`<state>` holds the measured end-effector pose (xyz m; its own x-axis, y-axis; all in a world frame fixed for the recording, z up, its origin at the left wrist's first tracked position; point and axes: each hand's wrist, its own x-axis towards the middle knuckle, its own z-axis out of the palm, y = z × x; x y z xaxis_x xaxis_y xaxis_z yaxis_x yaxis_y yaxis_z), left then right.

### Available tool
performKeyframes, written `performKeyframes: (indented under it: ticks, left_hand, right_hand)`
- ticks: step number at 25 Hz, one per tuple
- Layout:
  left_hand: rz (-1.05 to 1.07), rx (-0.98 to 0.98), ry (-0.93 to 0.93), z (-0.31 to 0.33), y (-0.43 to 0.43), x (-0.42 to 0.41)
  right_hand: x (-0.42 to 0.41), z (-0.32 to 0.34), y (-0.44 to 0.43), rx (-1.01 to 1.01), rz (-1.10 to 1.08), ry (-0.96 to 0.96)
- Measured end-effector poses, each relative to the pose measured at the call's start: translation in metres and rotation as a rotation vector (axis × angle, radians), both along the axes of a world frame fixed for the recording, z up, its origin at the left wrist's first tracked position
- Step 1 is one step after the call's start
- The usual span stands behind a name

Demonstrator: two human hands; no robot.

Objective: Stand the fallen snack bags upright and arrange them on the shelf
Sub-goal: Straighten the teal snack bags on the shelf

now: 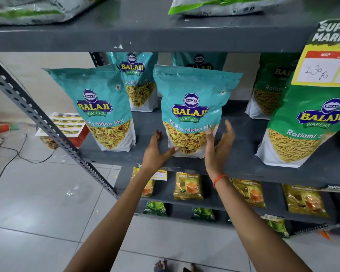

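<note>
Reaching up to the middle shelf [243, 163], both hands are flanking one teal snack bag [192, 112]. The left hand [157, 150] is spread, its thumb touching the bag's lower left corner. The right hand [217, 146] is also spread, its thumb lying against the lower right of the bag, its fingers splayed just clear of the bag's side. Neither is gripping it. The bag is standing with its long axis vertical, leaning slightly, near the shelf's front edge, directly between and above the hands. A second teal bag [104, 108] is standing toward the shelf's left end, two more behind. Green bags [306, 122] are standing toward the right end. Both hands look equally near for steadying it.
</note>
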<state>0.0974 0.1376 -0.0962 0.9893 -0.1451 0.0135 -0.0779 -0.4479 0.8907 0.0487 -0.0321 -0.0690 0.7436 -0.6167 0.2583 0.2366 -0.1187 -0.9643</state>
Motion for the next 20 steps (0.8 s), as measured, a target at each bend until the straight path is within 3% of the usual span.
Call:
performKeyframes:
  ticks: [2, 4, 7, 10, 13, 16, 20]
  left_hand:
    - [0.059, -0.014, -0.228, 0.019, 0.009, -0.012]
    - [0.126, -0.102, -0.467, 0.037, 0.028, -0.018]
    - [0.291, -0.195, -0.625, 0.042, 0.076, -0.013]
    - [0.384, -0.111, -0.478, 0.024, 0.13, 0.008]
    - [0.235, -0.086, -0.194, 0.003, 0.175, 0.036]
    - [0.114, -0.214, -0.083, -0.012, 0.192, 0.051]
    - [0.1, -0.262, 0.006, -0.021, 0.19, 0.058]
  right_hand:
    - [0.003, 0.028, 0.024, -0.189, -0.142, -0.23]
    - [0.013, 0.049, 0.058, -0.316, -0.15, -0.384]
    - [0.029, 0.06, 0.122, -0.315, 0.005, -0.374]
    - [0.05, 0.033, 0.161, -0.322, 0.209, -0.126]
    - [0.071, 0.004, 0.181, -0.141, 0.444, 0.221]
    - [0.084, -0.021, 0.19, -0.052, 0.546, 0.279]
    - [0.086, -0.037, 0.193, -0.043, 0.475, 0.254]
